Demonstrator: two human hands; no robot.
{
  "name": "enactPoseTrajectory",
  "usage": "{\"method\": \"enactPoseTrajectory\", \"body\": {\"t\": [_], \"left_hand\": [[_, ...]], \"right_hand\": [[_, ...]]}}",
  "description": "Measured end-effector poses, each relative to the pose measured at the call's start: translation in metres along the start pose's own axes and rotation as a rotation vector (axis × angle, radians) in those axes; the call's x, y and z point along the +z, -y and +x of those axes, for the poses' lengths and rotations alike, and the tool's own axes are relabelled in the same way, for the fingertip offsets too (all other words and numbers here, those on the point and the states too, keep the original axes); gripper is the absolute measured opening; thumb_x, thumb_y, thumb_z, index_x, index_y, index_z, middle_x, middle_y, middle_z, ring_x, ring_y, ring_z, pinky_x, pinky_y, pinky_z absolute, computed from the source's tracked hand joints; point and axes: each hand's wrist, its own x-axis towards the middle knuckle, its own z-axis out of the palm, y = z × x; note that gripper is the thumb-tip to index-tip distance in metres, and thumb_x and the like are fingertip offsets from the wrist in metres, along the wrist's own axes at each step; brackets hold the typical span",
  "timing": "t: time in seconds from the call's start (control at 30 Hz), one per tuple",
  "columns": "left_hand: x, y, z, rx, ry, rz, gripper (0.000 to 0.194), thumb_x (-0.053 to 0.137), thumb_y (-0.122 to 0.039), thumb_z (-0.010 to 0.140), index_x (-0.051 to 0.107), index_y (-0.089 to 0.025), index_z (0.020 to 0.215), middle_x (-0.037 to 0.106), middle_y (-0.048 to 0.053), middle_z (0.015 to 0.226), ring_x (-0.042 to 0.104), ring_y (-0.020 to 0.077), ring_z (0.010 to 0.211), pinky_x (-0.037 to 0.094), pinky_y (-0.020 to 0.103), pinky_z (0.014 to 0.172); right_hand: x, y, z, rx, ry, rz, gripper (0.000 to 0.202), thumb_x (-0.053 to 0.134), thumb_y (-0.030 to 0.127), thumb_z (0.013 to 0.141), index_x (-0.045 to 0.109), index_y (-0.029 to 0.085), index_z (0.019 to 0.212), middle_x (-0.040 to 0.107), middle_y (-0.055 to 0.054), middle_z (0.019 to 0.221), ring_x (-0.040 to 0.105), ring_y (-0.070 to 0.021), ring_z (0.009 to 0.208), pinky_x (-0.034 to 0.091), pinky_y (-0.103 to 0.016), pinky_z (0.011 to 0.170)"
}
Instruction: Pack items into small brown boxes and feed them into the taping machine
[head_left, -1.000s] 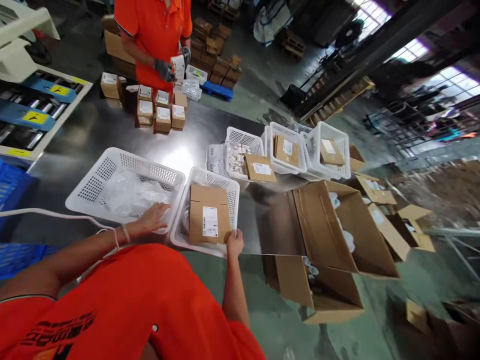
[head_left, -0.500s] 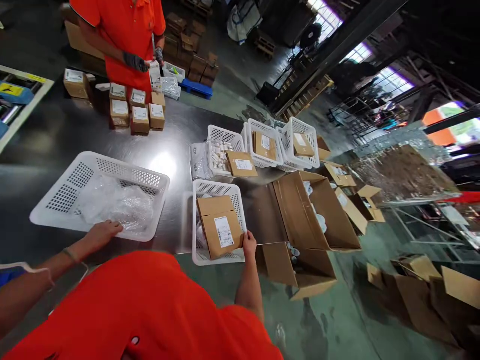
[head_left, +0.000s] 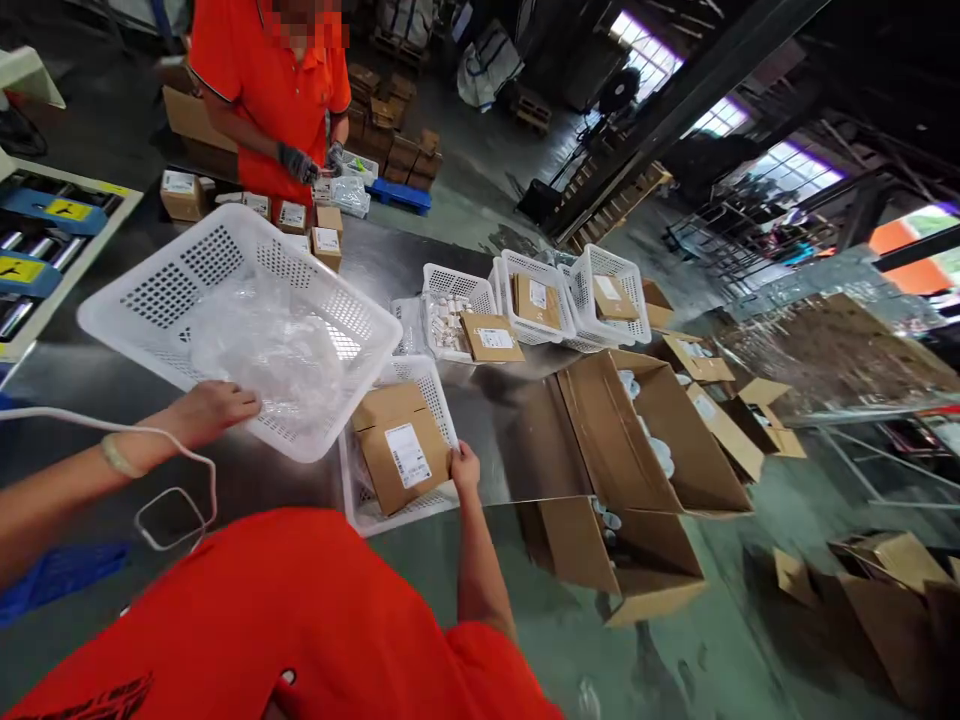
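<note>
My left hand (head_left: 217, 410) grips the near rim of a large white plastic basket (head_left: 176, 365), which is raised and tilted off the metal table. Clear bubble wrap (head_left: 270, 340) lies in it. The basket's right corner overlaps a second white basket (head_left: 439, 395) on the table. My right hand (head_left: 464, 466) is closed on the right rim of that second basket, fingers around the edge. Inside it rests a flat brown cardboard box (head_left: 397, 445) with a white label (head_left: 408, 455).
Several white baskets with flat cardboard and small white pieces stand behind, such as this one (head_left: 532, 290). Open cardboard boxes (head_left: 652, 430) are at the right. Across the table a co-worker (head_left: 277, 100) in gloves stands behind small labelled boxes (head_left: 327, 245). A roller conveyor (head_left: 45, 250) is at far left.
My left hand has lifted the bubble-wrap basket off the table and brought it right, over the second basket. The second basket has shifted left with my right hand on it.
</note>
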Motion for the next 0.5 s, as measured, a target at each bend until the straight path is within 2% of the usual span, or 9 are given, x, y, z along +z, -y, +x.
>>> {"method": "enactPoseTrajectory", "body": {"t": [0.1, 0.2, 0.27, 0.3, 0.37, 0.43, 0.5], "left_hand": [[-0.01, -0.023, 0.01, 0.195, 0.221, 0.175, 0.03, 0.054, 0.001, 0.099, 0.073, -0.022, 0.096, 0.075, 0.006, 0.102, 0.066, 0.0247, 0.099, 0.052, 0.036, 0.105], [-0.003, -0.049, 0.017, 0.257, 0.266, 0.177, 0.027, 0.054, -0.003, 0.101, 0.073, -0.022, 0.095, 0.075, 0.009, 0.104, 0.066, 0.0267, 0.1, 0.054, 0.042, 0.11], [0.005, -0.07, 0.022, 0.298, 0.286, 0.114, 0.027, 0.056, -0.004, 0.099, 0.073, -0.022, 0.091, 0.075, 0.01, 0.1, 0.069, 0.0281, 0.099, 0.055, 0.046, 0.111], [0.009, -0.082, 0.026, 0.32, 0.297, 0.077, 0.027, 0.056, -0.004, 0.099, 0.073, -0.023, 0.088, 0.074, 0.01, 0.097, 0.071, 0.0293, 0.1, 0.057, 0.048, 0.112], [0.015, -0.111, 0.034, 0.378, 0.308, 0.007, 0.03, 0.056, -0.005, 0.1, 0.073, -0.025, 0.084, 0.074, 0.011, 0.094, 0.075, 0.0337, 0.106, 0.058, 0.055, 0.116], [0.02, -0.142, 0.043, 0.447, 0.301, -0.047, 0.033, 0.054, -0.007, 0.103, 0.079, -0.026, 0.091, 0.077, 0.013, 0.103, 0.075, 0.039, 0.124, 0.052, 0.063, 0.127], [0.026, -0.168, 0.05, 0.54, 0.254, -0.101, 0.043, 0.049, -0.007, 0.106, 0.084, -0.032, 0.117, 0.08, 0.011, 0.13, 0.063, 0.04, 0.154, 0.033, 0.07, 0.142]], "right_hand": [[0.026, 0.031, -0.003, -0.027, 0.034, 0.042, 0.022, 0.07, 0.041, 0.084, 0.082, 0.023, 0.09, 0.083, -0.006, 0.092, 0.076, -0.0298, 0.102, 0.062, -0.043, 0.103], [0.038, 0.058, -0.012, -0.06, 0.031, 0.144, 0.037, 0.067, 0.056, 0.095, 0.08, 0.022, 0.099, 0.085, -0.01, 0.103, 0.077, -0.0304, 0.116, 0.064, -0.041, 0.101], [0.04, 0.07, -0.023, -0.04, 0.121, 0.371, 0.049, 0.068, 0.068, 0.096, 0.078, 0.023, 0.111, 0.085, -0.011, 0.11, 0.08, -0.0294, 0.113, 0.067, -0.04, 0.092], [0.041, 0.074, -0.03, -0.024, 0.191, 0.501, 0.053, 0.074, 0.071, 0.094, 0.077, 0.023, 0.116, 0.085, -0.01, 0.11, 0.081, -0.0289, 0.106, 0.068, -0.039, 0.085], [0.037, 0.077, -0.042, 0.011, 0.261, 0.695, 0.054, 0.091, 0.062, 0.08, 0.075, 0.024, 0.116, 0.086, -0.008, 0.105, 0.081, -0.0278, 0.09, 0.068, -0.039, 0.074], [0.026, 0.073, -0.047, 0.027, 0.163, 0.744, 0.05, 0.097, 0.04, 0.066, 0.073, 0.023, 0.106, 0.085, -0.006, 0.097, 0.078, -0.0268, 0.082, 0.068, -0.039, 0.071], [0.001, 0.061, -0.043, 0.042, 0.004, 0.749, 0.041, 0.09, 0.029, 0.061, 0.071, 0.022, 0.097, 0.084, -0.005, 0.091, 0.078, -0.0269, 0.083, 0.069, -0.041, 0.076]]}}
